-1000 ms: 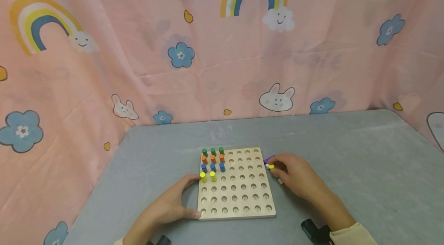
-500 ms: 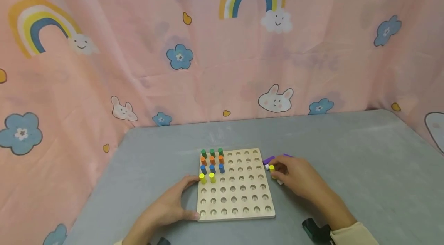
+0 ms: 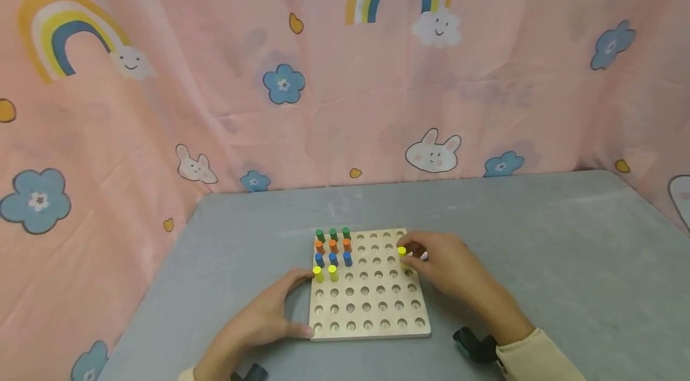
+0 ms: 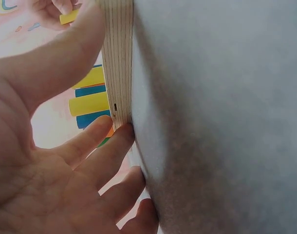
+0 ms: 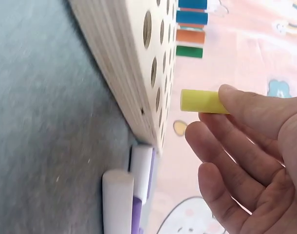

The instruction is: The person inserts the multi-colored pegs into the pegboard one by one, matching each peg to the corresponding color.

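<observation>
My right hand (image 3: pixel 447 264) pinches a yellow peg (image 5: pixel 202 101) between thumb and fingers, above the right side of a wooden pegboard (image 3: pixel 372 300). The peg stands roughly upright in the head view and is apart from the board in the right wrist view. My left hand (image 3: pixel 259 316) rests against the board's left edge, thumb at the near corner and fingers spread farther up. In the board's left columns stand green pegs (image 3: pixel 333 233), orange pegs (image 3: pixel 333 246), blue pegs (image 3: pixel 333 259) and two yellow pegs (image 3: pixel 332 274).
White pegs (image 5: pixel 118 200) and purple pegs (image 5: pixel 136 214) lie on the grey table (image 3: pixel 539 237) beside the board's right edge, mostly hidden behind my right hand in the head view. A pink patterned curtain (image 3: pixel 345 129) hangs behind the table.
My right hand has lifted the yellow peg from the loose pegs at the right and moved it left over the board's right side. The left hand stays at the board's left edge.
</observation>
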